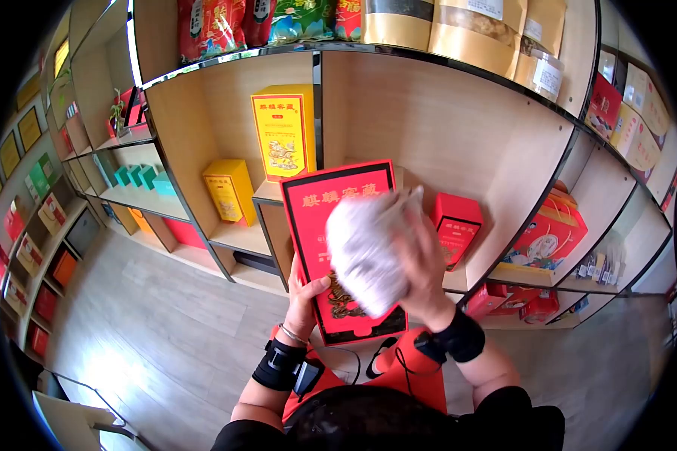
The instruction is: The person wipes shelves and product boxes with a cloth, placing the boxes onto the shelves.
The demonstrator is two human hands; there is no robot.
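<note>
My left hand point(302, 301) grips the lower left edge of a large flat red gift box point(306, 225) with a black border, gold characters and a gold figure. The thumb lies on its front face. In my right hand point(426, 274) is a crumpled whitish cloth point(365, 252), smeared by motion, in front of the box's middle and right side. The cloth hides part of the lettering and picture; whether it touches the surface I cannot tell. The box is tilted, its face toward me, before the shelf.
Two yellow boxes, a tall one point(284, 135) and a smaller one point(229, 193), stand on the wooden shelving point(444, 113). A small red box point(456, 229) is behind my right hand. Packaged bags point(470, 37) line the upper shelf. Grey floor point(165, 316) extends left.
</note>
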